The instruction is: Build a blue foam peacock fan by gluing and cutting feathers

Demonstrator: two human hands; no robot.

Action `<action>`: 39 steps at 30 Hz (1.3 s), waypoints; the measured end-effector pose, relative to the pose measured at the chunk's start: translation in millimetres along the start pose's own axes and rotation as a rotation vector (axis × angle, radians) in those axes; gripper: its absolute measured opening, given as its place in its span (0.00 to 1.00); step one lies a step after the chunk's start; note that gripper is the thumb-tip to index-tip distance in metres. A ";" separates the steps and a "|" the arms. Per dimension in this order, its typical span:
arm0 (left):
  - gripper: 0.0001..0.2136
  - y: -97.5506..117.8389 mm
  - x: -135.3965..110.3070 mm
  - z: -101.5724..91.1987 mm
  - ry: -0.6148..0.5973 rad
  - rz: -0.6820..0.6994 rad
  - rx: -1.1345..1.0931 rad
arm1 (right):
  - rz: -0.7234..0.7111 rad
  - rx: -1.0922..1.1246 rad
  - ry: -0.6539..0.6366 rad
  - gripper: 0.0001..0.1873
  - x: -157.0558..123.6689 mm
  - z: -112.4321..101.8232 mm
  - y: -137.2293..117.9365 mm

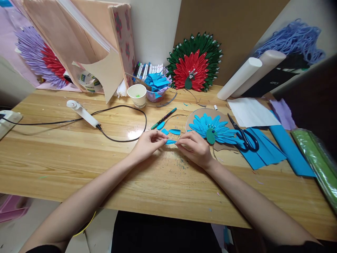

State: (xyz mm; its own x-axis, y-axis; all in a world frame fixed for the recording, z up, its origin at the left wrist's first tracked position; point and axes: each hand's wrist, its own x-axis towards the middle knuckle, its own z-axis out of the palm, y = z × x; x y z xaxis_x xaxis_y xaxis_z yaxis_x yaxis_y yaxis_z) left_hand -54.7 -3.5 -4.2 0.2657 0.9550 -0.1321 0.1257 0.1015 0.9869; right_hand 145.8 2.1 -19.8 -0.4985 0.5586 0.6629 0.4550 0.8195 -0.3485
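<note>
Rn hands (149, 143) (197, 147) pinch blue strip (171, 142); bowl (155, 96) holds blue pcs (158, 81), cup (137, 102) grn bit (138, 96).

Two pale rolls (240, 78) (tilted) near tangled blue cord (295, 41)

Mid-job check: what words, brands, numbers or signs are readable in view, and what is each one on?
Nothing can be read with certainty.
Tape roll: green label with lettering, too small and blurred to read.
Black item behind the white rolls: white characters, too blurred to read.
</note>
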 end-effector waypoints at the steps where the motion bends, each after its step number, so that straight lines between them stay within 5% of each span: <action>1: 0.07 0.3 0.0 0.0 -0.001 -0.002 -0.004 | 0.000 0.000 0.000 0.07 0.1 0.0 0.0; 16: 0.08 -1.9 0.2 -1.3 0.031 0.041 0.037 | 0.061 0.039 0.022 0.05 2.2 -1.3 -1.6; 27: 0.09 8.4 -4.9 -12.0 0.006 0.547 0.610 | 0.197 0.149 0.006 0.02 3.5 -2.0 0.2; 39: 0.04 4.2 -5.0 -11.0 0.008 0.434 0.625 | 0.253 0.201 -0.026 0.01 2.3 -1.0 -0.3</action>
State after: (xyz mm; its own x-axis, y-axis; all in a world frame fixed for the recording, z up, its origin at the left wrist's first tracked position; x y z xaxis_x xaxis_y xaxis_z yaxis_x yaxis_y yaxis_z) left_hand -66.0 -4.8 1.6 0.4080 0.8755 0.2590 0.5300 -0.4581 0.7136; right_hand 145.2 3.0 -17.5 -0.4078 0.7491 0.5221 0.4136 0.6613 -0.6258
